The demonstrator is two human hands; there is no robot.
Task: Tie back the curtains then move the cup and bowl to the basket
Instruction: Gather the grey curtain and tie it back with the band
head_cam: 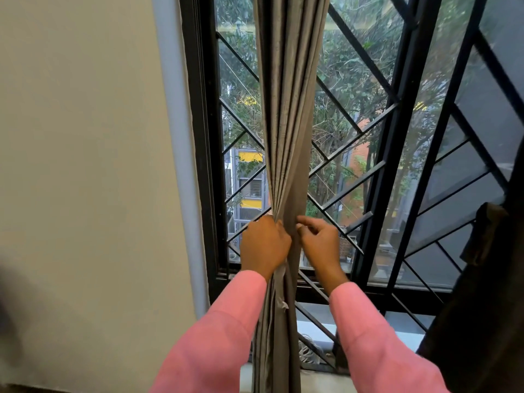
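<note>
Grey curtain [289, 109] hangs gathered into a narrow bunch in front of the window [201, 137], with a wall [85, 137] to its left and a dark curtain [482, 307] at the right edge. Left hand [265, 245] is clamped round the bunch at its narrowest point, fingers wrapped into the folds. Right hand [321, 245] sits just beside it on the bunch's right side, fingers [307, 221] loosely curled with the tips at the cloth; whether they pinch it or merely touch it cannot be told.
</note>
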